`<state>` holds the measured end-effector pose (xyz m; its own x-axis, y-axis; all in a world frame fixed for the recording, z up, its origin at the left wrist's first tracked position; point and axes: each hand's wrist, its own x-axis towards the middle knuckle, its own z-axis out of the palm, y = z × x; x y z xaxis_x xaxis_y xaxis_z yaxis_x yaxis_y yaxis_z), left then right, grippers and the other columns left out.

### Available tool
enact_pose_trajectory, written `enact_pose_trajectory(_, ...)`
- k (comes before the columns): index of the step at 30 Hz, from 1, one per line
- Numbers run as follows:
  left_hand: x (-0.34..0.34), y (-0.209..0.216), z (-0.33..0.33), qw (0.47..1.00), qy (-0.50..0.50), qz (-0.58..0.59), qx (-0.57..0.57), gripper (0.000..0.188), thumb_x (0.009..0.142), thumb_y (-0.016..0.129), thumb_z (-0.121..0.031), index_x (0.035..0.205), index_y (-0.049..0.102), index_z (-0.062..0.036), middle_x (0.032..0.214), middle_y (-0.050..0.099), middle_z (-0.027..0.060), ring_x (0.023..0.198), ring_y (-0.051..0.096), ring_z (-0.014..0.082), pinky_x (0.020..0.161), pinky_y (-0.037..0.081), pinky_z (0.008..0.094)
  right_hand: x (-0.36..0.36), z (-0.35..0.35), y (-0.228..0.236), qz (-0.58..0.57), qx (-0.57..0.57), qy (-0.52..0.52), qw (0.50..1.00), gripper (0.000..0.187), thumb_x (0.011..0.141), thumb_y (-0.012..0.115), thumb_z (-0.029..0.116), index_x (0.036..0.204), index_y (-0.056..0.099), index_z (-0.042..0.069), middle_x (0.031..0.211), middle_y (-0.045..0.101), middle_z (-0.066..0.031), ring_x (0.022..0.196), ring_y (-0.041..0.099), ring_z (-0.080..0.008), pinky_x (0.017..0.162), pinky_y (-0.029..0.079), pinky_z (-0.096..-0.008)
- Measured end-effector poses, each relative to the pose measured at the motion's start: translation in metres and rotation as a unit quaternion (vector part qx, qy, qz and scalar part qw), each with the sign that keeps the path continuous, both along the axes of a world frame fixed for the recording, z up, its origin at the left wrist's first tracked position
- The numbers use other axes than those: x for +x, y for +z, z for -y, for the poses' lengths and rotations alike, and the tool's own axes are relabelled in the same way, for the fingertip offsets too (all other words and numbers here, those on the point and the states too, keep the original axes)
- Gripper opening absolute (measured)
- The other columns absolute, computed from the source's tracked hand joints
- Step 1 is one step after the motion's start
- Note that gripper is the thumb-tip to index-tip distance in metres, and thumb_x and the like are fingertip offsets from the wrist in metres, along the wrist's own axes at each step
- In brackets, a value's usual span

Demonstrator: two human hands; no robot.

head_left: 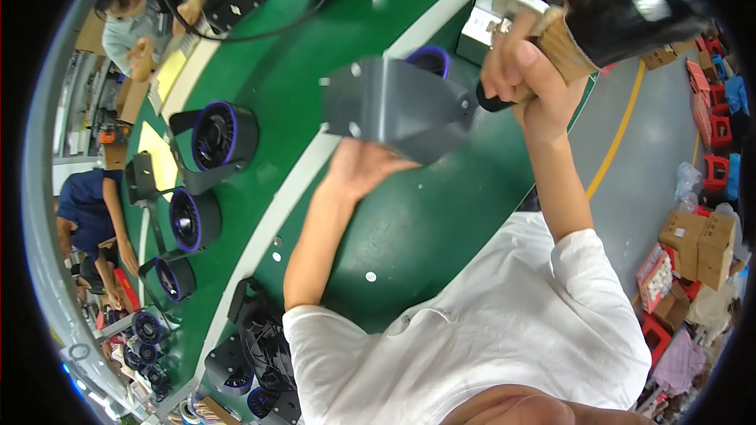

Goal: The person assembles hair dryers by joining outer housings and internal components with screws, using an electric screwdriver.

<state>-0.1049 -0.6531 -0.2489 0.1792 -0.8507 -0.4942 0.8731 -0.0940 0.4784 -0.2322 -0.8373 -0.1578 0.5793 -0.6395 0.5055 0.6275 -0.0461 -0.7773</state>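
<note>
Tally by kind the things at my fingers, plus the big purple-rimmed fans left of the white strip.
Black tool: 1, in the right fingers
Grey bracket: 1, at the left fingers
Big purple-rimmed fans: 3, leaving out the smaller-looking ones farther down
Total: 5

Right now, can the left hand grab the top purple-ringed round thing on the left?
Probably not yet: the left hand seems busy with the grey curved part. Otherwise, mainly green tabletop and a pale strip show between it and that round thing.

Three fans (195, 219) stand mid-left, one bracket (394, 106) and one tool (626, 20) held.
</note>
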Motion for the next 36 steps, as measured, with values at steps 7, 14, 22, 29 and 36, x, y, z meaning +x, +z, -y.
enact_pose_trajectory(7, 0.215, 0.024, -0.014, 0.840, 0.030, 0.476, 0.259, 0.038, 0.094, 0.047, -0.023, 0.125, 0.052, -0.0016, 0.118, 0.060, 0.0103, 0.103, 0.061, 0.0213, 0.080, 0.055, 0.0380, -0.045, 0.051, -0.094, -0.098, 0.057, -0.144, 0.983, 0.055, 0.087, 0.059, 0.001, 0.135, 0.035, -0.002, 0.060, 0.048, -0.0049, 0.045, 0.047, -0.0133, 0.044, 0.041, -0.0271)
enact_pose_trajectory(14, 0.310, 0.075, 0.036, 0.353, 0.071, 0.931, 0.062, 0.048, 0.087, 0.058, -0.023, 0.130, 0.051, -0.0042, 0.118, 0.060, 0.0128, 0.109, 0.058, 0.0265, 0.094, 0.043, 0.0311, -0.053, 0.050, -0.118, -0.119, 0.072, -0.157, 0.978, 0.056, 0.086, 0.062, 0.004, 0.135, 0.034, -0.002, 0.063, 0.050, -0.0040, 0.049, 0.049, -0.0125, 0.045, 0.041, -0.0262)
enact_pose_trajectory(22, 0.267, 0.012, 0.193, 0.355, 0.201, 0.878, 0.251, 0.058, 0.075, 0.070, -0.028, 0.130, 0.054, -0.0165, 0.125, 0.055, 0.0204, 0.114, 0.053, 0.0396, 0.097, 0.043, 0.0421, -0.052, 0.051, -0.119, -0.099, 0.093, -0.158, 0.978, 0.062, 0.082, 0.065, 0.003, 0.135, 0.034, -0.005, 0.068, 0.053, -0.0057, 0.050, 0.051, -0.0115, 0.046, 0.043, -0.0242)
enact_pose_trajectory(29, 0.308, 0.010, 0.174, 0.485, 0.138, 0.863, 0.035, 0.053, 0.077, 0.072, -0.037, 0.124, 0.054, -0.0188, 0.115, 0.052, 0.0238, 0.105, 0.055, 0.0430, 0.093, 0.044, 0.0440, -0.053, 0.054, -0.121, -0.068, 0.074, -0.130, 0.986, 0.068, 0.083, 0.070, 0.018, 0.135, 0.032, -0.005, 0.066, 0.053, -0.0063, 0.050, 0.052, -0.0126, 0.044, 0.042, -0.0244)
enact_pose_trajectory(36, 0.243, 0.011, 0.168, 0.454, 0.323, 0.779, 0.289, 0.049, 0.081, 0.072, -0.028, 0.123, 0.051, -0.0151, 0.111, 0.056, 0.0181, 0.104, 0.057, 0.0322, 0.092, 0.044, 0.0383, -0.049, 0.060, -0.101, -0.100, 0.059, -0.113, 0.987, 0.090, 0.080, 0.059, 0.066, 0.134, 0.031, 0.000, 0.062, 0.049, -0.0072, 0.046, 0.048, -0.0152, 0.044, 0.042, -0.0275)
